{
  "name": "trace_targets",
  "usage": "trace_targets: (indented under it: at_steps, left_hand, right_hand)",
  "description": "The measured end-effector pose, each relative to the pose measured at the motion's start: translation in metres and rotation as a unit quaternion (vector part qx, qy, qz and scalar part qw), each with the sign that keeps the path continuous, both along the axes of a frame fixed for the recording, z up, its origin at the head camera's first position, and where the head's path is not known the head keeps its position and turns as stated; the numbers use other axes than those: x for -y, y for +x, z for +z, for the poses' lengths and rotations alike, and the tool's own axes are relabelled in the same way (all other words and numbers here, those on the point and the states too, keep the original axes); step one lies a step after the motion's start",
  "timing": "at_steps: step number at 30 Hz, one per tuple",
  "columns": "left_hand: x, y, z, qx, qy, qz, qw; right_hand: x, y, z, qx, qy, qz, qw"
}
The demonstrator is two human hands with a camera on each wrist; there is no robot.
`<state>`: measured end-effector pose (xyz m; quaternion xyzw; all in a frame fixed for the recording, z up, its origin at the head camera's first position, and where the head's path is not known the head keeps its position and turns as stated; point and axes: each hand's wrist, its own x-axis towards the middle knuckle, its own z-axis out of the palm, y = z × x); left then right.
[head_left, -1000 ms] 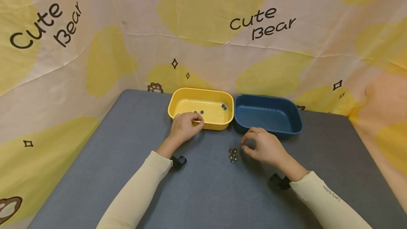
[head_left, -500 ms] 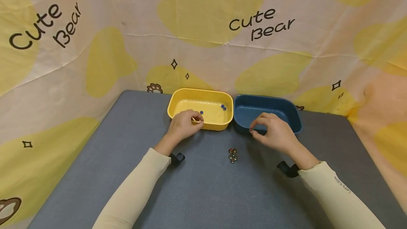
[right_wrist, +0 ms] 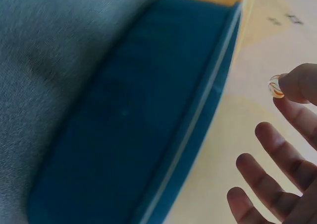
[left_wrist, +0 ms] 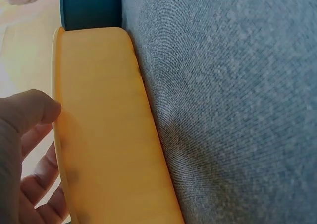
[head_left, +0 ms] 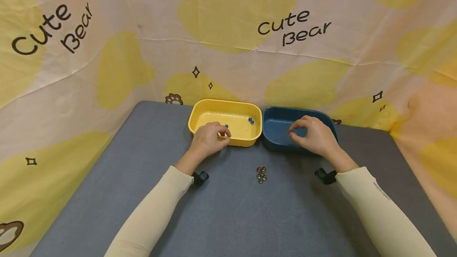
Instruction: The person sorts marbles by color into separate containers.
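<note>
At the near rim of the yellow bin (head_left: 246, 141), my left hand (head_left: 207, 142) holds the edge. Its thumb (left_wrist: 42, 107) lies on the rim in the left wrist view, with the other fingers curled on the bin's inner side. Over the blue bin (head_left: 276, 140), my right hand (head_left: 315, 136) pinches a marble between thumb and forefinger. That marble (right_wrist: 275, 86) looks clear with orange and white swirls in the right wrist view, above the rim; the other fingers spread loosely. Several blue marbles (head_left: 250, 119) lie inside the yellow bin, one partly hidden by my left hand.
Several brownish glass marbles (head_left: 259, 169) sit in a small cluster on the grey cloth-covered table (head_left: 228, 209), in front of the bins. The two bins stand side by side near a printed yellow-and-cream cloth backdrop (head_left: 228, 70).
My right hand has carried the pinched marble from beside the table cluster up and rightward, over the blue bin. My left hand has stayed at the yellow bin's rim.
</note>
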<state>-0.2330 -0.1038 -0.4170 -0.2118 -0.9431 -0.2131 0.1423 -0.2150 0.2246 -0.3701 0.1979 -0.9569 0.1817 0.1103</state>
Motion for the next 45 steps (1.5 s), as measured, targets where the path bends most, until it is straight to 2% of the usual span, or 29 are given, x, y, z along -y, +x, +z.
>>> trace_targets:
  at_steps: [8,20,31,36,45]
  left_hand:
    - [-0.001,0.004,0.001,-0.005,-0.011,-0.008,0.9999]
    - [-0.003,0.009,-0.001,-0.007,0.009,0.023,0.9997]
    - [-0.005,0.010,-0.006,-0.004,0.025,0.044,0.9987]
    - [-0.004,0.009,-0.006,-0.004,0.031,0.042,0.9986]
    - [-0.002,0.006,-0.004,0.000,0.042,0.019,0.9989]
  right_hand:
    - [-0.005,-0.018,-0.013,0.037,0.015,-0.012,0.999]
    - [-0.002,-0.041,-0.026,0.084,0.055,-0.006,0.995]
    - [-0.003,-0.057,-0.037,0.132,0.079,-0.026,0.988]
    - [-0.004,-0.062,-0.041,0.157,0.087,-0.032,0.983]
    - [-0.006,-0.068,-0.045,0.177,0.092,-0.036,0.979]
